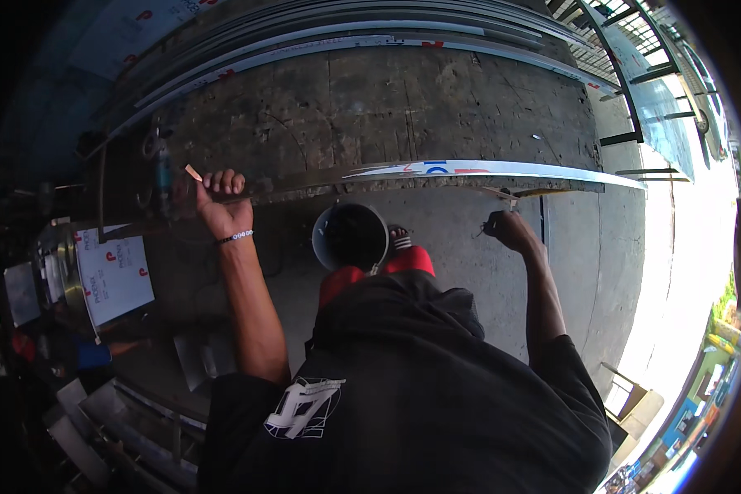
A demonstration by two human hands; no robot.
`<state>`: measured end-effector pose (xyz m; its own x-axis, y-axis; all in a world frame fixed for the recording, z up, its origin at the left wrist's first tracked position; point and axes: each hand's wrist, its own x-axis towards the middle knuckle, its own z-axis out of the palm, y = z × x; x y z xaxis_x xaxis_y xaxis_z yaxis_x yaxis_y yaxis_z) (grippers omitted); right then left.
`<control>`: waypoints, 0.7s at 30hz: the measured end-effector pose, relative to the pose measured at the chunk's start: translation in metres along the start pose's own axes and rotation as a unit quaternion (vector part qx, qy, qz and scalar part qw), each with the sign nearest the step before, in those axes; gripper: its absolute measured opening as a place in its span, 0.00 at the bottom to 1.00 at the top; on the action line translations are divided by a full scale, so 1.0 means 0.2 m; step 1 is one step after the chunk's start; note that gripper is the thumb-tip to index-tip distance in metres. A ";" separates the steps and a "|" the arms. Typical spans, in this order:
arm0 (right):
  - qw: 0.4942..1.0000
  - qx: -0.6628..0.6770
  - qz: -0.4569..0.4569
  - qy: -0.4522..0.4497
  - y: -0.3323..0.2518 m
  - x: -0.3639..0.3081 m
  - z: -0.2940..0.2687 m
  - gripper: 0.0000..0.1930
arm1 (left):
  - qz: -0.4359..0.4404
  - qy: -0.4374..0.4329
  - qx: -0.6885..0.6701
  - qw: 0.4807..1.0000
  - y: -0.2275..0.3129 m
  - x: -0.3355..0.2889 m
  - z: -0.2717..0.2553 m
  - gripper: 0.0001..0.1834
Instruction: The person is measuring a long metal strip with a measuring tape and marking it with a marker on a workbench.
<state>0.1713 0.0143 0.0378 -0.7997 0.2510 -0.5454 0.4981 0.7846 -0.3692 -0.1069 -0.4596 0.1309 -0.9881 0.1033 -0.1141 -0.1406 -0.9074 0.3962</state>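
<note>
A long metal bar (535, 170), silver with printed protective film on its right part, lies along the near edge of the workbench (436, 107). My left hand (226, 210) is closed over the bar's dark left part, fingers curled on top. At its thumb tip shows a small flat tan piece (193, 173); I cannot tell whether it is gripped. My right hand (514, 233) is closed just off the bench's near edge, below the bar's right part. Something thin and dark (482, 233) sticks out from its fingers, too small to name.
A round bucket (317, 239) stands on the floor by my feet. Long metal profiles (370, 41) lie along the bench's far side. A teal power tool (163, 169) is left of my left hand. Filmed sheet (115, 276) stands at left, a metal frame (626, 74) at far right.
</note>
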 end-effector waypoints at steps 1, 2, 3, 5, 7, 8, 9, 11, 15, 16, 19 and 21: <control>0.998 0.025 -0.036 -0.033 -0.17 0.06 0.15 0.13 | 0.001 0.006 0.001 1.000 0.00 -0.01 -0.01 0.16; 0.995 -0.004 -0.100 -0.022 -0.29 0.16 0.37 0.14 | -0.008 -0.001 -0.011 1.000 0.01 -0.01 -0.01 0.15; 0.993 -0.001 -0.099 -0.060 -0.49 0.21 0.49 0.15 | -0.014 -0.007 -0.025 1.000 0.03 -0.02 -0.01 0.14; 0.985 0.026 -0.150 -0.080 -0.66 0.35 0.85 0.14 | -0.018 -0.007 -0.023 1.000 0.02 -0.02 0.01 0.15; 0.970 0.027 -0.226 -0.085 -0.84 0.40 1.05 0.15 | -0.034 -0.014 -0.024 0.999 0.01 -0.03 0.02 0.14; 0.959 0.010 -0.270 -0.089 -0.92 0.43 1.10 0.16 | -0.039 -0.013 -0.024 0.999 0.00 -0.04 0.04 0.14; 0.960 0.011 -0.265 -0.089 -0.98 0.45 1.14 0.16 | -0.040 -0.014 -0.025 0.999 -0.01 -0.04 0.05 0.15; 0.963 -0.016 -0.238 -0.129 -1.13 0.47 1.18 0.15 | -0.037 -0.012 -0.029 0.999 0.01 -0.05 0.02 0.15; 0.965 -0.013 -0.236 -0.114 -1.31 0.42 1.15 0.14 | -0.050 -0.025 -0.034 0.998 0.02 -0.05 -0.02 0.15; 0.966 -0.020 -0.228 -0.121 -1.34 0.42 1.16 0.14 | -0.052 -0.017 -0.044 0.998 0.01 -0.04 -0.02 0.15; 0.968 -0.030 -0.220 -0.117 -1.37 0.43 1.21 0.13 | -0.062 -0.023 -0.054 0.996 0.00 -0.04 -0.02 0.14; 0.970 -0.034 -0.218 -0.105 -1.37 0.43 1.25 0.13 | -0.068 -0.026 -0.059 0.996 -0.01 -0.03 -0.01 0.14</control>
<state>0.0500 -0.3203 -0.0960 -0.8399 -0.2286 -0.4923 0.0986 0.8277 -0.5524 -0.1013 -0.4582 0.1287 -0.9627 0.2470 -0.1105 -0.2683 -0.9245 0.2709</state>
